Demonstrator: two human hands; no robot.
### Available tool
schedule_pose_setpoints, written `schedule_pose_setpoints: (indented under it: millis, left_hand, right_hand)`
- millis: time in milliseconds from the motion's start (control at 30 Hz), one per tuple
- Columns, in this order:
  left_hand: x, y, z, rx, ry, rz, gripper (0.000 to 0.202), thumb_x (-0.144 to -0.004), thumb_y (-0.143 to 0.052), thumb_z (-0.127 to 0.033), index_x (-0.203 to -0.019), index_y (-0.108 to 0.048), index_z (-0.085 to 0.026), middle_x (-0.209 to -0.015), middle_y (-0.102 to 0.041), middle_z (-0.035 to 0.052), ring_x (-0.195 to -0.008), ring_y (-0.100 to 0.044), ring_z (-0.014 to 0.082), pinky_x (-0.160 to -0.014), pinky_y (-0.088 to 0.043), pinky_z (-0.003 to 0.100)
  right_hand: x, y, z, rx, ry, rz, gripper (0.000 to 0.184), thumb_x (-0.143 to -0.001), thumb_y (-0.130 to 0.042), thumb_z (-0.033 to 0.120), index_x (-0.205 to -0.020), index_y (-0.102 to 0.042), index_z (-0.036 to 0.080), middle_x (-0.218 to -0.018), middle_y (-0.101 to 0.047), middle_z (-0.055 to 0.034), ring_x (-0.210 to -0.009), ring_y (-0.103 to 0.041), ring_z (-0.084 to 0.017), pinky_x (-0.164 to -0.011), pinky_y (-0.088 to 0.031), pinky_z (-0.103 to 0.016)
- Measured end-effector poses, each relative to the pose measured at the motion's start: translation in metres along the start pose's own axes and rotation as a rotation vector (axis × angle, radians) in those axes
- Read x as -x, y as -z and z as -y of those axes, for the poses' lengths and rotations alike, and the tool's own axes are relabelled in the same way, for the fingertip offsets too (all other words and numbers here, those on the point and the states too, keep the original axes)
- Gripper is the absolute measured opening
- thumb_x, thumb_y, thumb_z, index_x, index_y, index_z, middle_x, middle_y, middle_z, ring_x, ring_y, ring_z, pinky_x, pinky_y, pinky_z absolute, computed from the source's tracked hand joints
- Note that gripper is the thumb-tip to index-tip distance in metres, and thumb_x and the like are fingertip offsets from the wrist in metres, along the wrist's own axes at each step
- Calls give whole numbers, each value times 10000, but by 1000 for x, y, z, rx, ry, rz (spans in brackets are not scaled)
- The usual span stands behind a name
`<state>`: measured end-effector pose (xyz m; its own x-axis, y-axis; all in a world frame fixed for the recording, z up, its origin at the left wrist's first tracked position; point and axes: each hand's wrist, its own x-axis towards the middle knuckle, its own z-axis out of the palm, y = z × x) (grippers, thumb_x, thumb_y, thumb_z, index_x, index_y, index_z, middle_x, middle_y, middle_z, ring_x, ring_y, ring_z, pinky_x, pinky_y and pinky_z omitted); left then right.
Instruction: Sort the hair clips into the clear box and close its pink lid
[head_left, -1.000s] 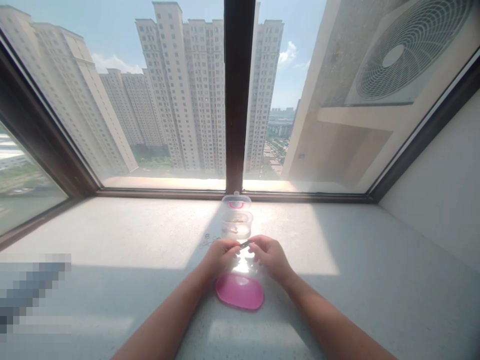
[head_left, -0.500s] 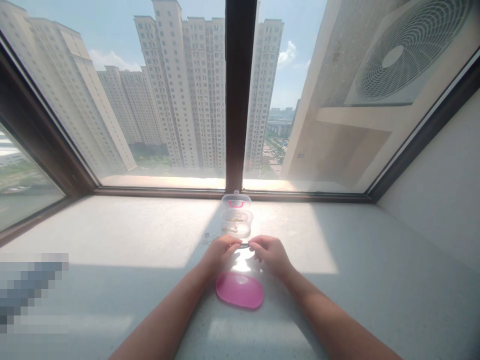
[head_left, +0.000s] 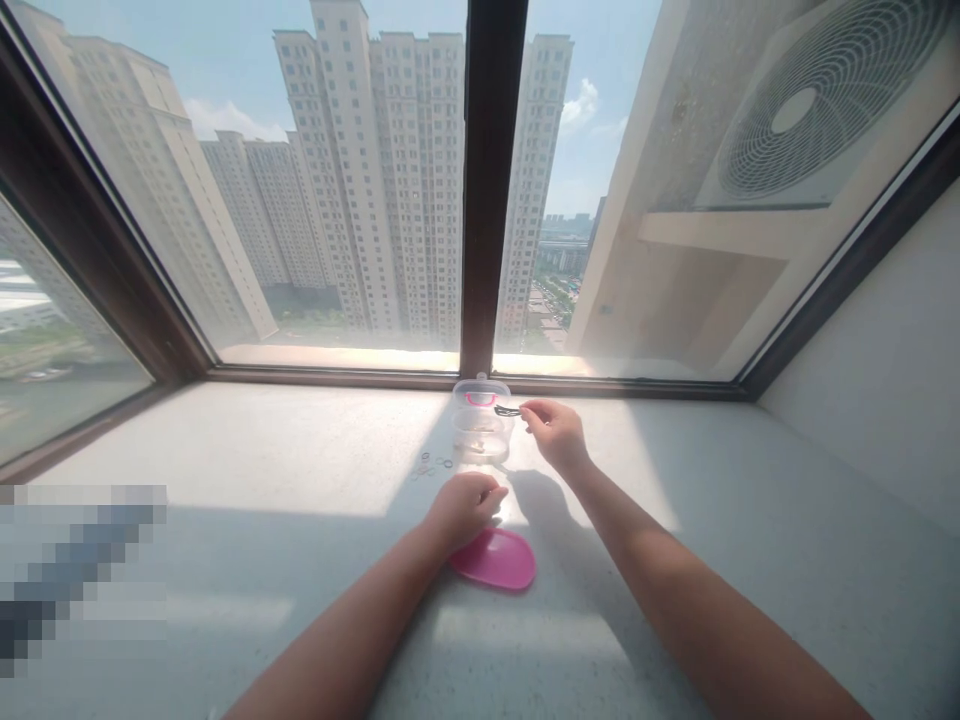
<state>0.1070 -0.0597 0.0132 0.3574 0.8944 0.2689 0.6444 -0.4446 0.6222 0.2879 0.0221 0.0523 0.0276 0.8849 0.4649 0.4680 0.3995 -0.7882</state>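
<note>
My right hand [head_left: 553,432] is raised beside a clear plastic box [head_left: 481,448], pinching a thin black looped band that looks like a hair tie [head_left: 507,411] between thumb and fingers. The band is in the air at the box's right side, near the hinged clear lid with its pink handle [head_left: 480,399]. Small pale bits lie inside the box. Closer in, my left hand [head_left: 466,510] is closed, fingers curled together; whether anything is in them is hidden. It hovers over the far left edge of a pink oval lid [head_left: 498,560]. Several small rings [head_left: 433,463] lie left of the box.
All this lies on a broad pale windowsill [head_left: 300,440]. Behind the box runs a dark window frame [head_left: 480,300] with a thick upright. A white wall [head_left: 885,330] rises at the right. A blurred patch [head_left: 75,570] covers something at the left.
My hands have parted. The right one has moved up and forward to the box with the black band; the left has drawn back slightly towards the pink lid, its fingers off the band.
</note>
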Motion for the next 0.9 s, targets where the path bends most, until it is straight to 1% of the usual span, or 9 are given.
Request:
schedule_pose_setpoints:
  millis: [67, 133, 267, 400, 533, 600, 700, 800, 900]
  left_hand:
    - [1, -1, -3, -33, -15, 3, 374, -896, -440, -314, -555, -385, -172, -552, -411, -32, -568, -387, 112, -568, -239, 259]
    - [2, -2, -4, -60, -21, 11, 357, -890, -452, -311, -566, -400, -171, -566, -433, -28, -574, -392, 113, -570, -234, 261]
    - [4, -4, -7, -103, -29, 30, 349, -883, -466, -315, -569, -418, -169, -565, -433, -27, -556, -372, 109, -558, -211, 266]
    - [5, -2, -10, -107, -20, -16, 367, -885, -465, -317, -553, -416, -168, -545, -388, -33, -546, -352, 107, -555, -206, 266]
    - [4, 0, -9, -99, -20, -49, 378, -887, -459, -313, -540, -432, -168, -528, -370, -37, -536, -346, 106, -559, -219, 262]
    - [4, 1, -8, -95, -22, -62, 388, -890, -456, -315, -532, -439, -168, -522, -365, -37, -532, -344, 107, -557, -225, 260]
    - [2, 1, -6, -102, -34, -76, 405, -896, -452, -319, -521, -458, -167, -520, -376, -35, -533, -346, 108, -555, -239, 256]
    - [1, 0, -6, -116, -56, -69, 380, -889, -471, -330, -555, -543, -165, -559, -461, -19, -563, -401, 114, -577, -283, 248]
    - [2, -2, -6, -114, -69, -21, 278, -853, -535, -351, -678, -660, -175, -671, -575, 7, -631, -491, 130, -630, -350, 243]
  right_hand:
    - [-12, -10, 0, 198, 79, 85, 214, -868, -555, 295, -895, -734, 181, -860, -738, -56, -710, -655, -184, -686, -510, -295]
    - [-20, -21, 2, 242, 118, 149, 160, -845, -592, 248, -844, -746, 204, -861, -736, -40, -772, -649, -188, -756, -489, -296]
    - [-27, -40, 5, 303, 154, 284, 132, -802, -652, 192, -716, -750, 213, -757, -697, -29, -767, -625, -184, -758, -459, -288]
    - [-26, -48, 3, 364, 130, 320, 109, -795, -674, 186, -743, -769, 201, -832, -656, -61, -815, -604, -190, -789, -443, -300]
    - [-23, -47, 1, 409, 93, 317, 137, -837, -646, 229, -853, -780, 207, -890, -627, -74, -866, -593, -200, -803, -440, -303]
    - [-19, -43, 1, 426, 75, 300, 181, -869, -611, 260, -933, -772, 208, -933, -620, -81, -888, -591, -202, -813, -440, -302]
    - [-12, -34, 0, 448, 52, 281, 224, -893, -577, 287, -1002, -753, 202, -985, -621, -86, -900, -596, -190, -835, -441, -292]
    - [-5, -26, -3, 469, 27, 296, 265, -876, -597, 296, -1082, -722, 187, -984, -650, -87, -873, -612, -183, -829, -449, -288]
    - [0, -26, -8, 481, -1, 334, 334, -869, -607, 292, -1185, -669, 205, -910, -695, -68, -836, -630, -187, -801, -461, -293]
